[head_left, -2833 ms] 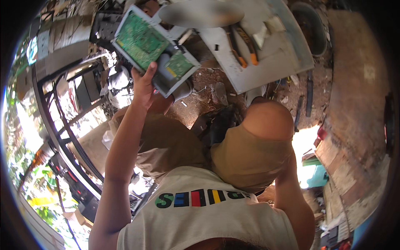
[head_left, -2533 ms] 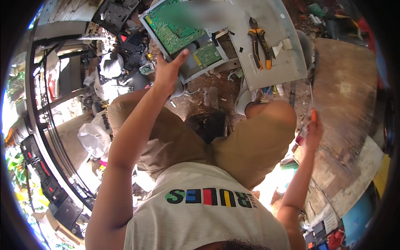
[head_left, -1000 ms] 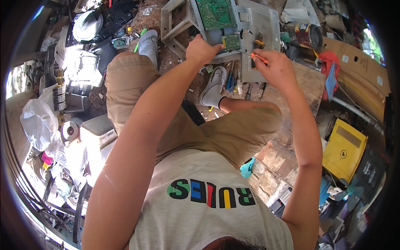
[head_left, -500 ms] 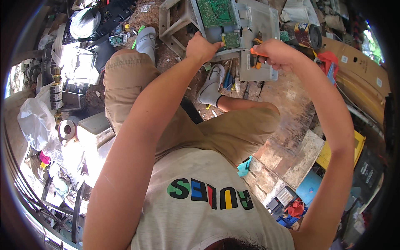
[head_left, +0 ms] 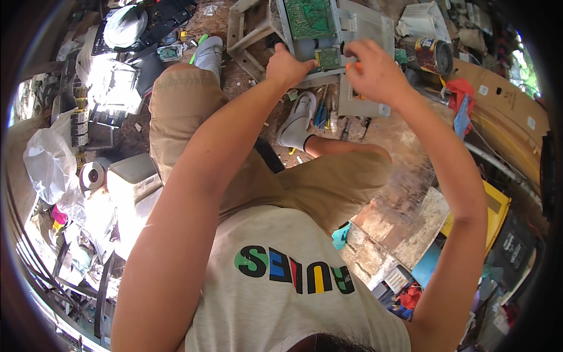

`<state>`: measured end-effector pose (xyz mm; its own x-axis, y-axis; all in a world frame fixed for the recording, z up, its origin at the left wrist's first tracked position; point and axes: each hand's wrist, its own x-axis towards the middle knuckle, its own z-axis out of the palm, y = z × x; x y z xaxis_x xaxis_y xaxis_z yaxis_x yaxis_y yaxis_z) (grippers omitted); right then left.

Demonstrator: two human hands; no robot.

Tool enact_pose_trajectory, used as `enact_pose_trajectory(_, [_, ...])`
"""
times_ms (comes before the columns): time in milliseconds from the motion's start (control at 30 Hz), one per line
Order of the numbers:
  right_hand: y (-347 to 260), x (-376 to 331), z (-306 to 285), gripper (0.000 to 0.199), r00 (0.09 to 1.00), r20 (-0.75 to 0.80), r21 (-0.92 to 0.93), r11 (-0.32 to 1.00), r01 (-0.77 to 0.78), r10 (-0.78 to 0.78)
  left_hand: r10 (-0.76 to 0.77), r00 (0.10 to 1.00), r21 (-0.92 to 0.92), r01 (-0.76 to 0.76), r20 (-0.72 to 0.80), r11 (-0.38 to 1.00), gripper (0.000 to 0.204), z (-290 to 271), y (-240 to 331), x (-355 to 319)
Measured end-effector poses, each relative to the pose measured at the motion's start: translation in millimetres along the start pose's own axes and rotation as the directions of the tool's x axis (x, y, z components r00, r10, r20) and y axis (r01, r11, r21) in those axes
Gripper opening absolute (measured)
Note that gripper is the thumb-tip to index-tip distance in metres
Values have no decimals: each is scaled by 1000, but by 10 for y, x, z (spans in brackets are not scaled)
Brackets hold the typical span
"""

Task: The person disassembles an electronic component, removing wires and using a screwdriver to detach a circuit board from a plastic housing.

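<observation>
My left hand is closed on the near left edge of an open metal chassis, its thumb beside a small green circuit board. A larger green circuit board sits farther back in the same chassis. My right hand is at the chassis's right side, fingers curled around an orange-handled screwdriver. Most of that tool is hidden by the fingers. Under this hand, a flat metal panel lies against the chassis; the orange-and-black tool on it is mostly covered.
Several screwdrivers lie on the floor by my foot. A metal frame stands left of the chassis. At the right are a tin can and a cardboard box. Scrap electronics and a plastic bag crowd the left.
My right hand has turned and shifted slightly left, its fingers now raised over the orange handle and the panel. My left hand keeps its hold on the chassis.
</observation>
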<state>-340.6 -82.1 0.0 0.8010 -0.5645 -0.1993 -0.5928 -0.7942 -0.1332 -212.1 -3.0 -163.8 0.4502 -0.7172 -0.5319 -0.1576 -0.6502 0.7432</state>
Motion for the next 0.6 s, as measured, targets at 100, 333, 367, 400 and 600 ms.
enact_pose_trajectory(100, [131, -16, 7, 21, 1000, -24, 132, 991, 13, -10, 47, 956, -20, -55, -289, 998, 74, -21, 46, -102])
enact_pose_trajectory(333, [-44, -169, -154, 20, 957, 147, -31, 968, -249, 251, 509, 860, 150, -507, 31, 849, 43, -257, 187, -105])
enact_pose_trajectory(367, [22, -176, -81, 19, 979, 98, -6, 984, -177, 177, 485, 872, 195, -489, 71, 850, 45, -220, 197, -85])
enact_pose_trajectory(400, [81, -203, -25, 18, 993, 49, 13, 994, -108, 108, 460, 880, 237, -474, 115, 848, 46, -179, 222, -77])
enact_pose_trajectory(600, [64, -314, 79, 21, 974, -200, 10, 994, 109, -105, 380, 907, 238, -416, 183, 878, 50, -14, 291, 59])
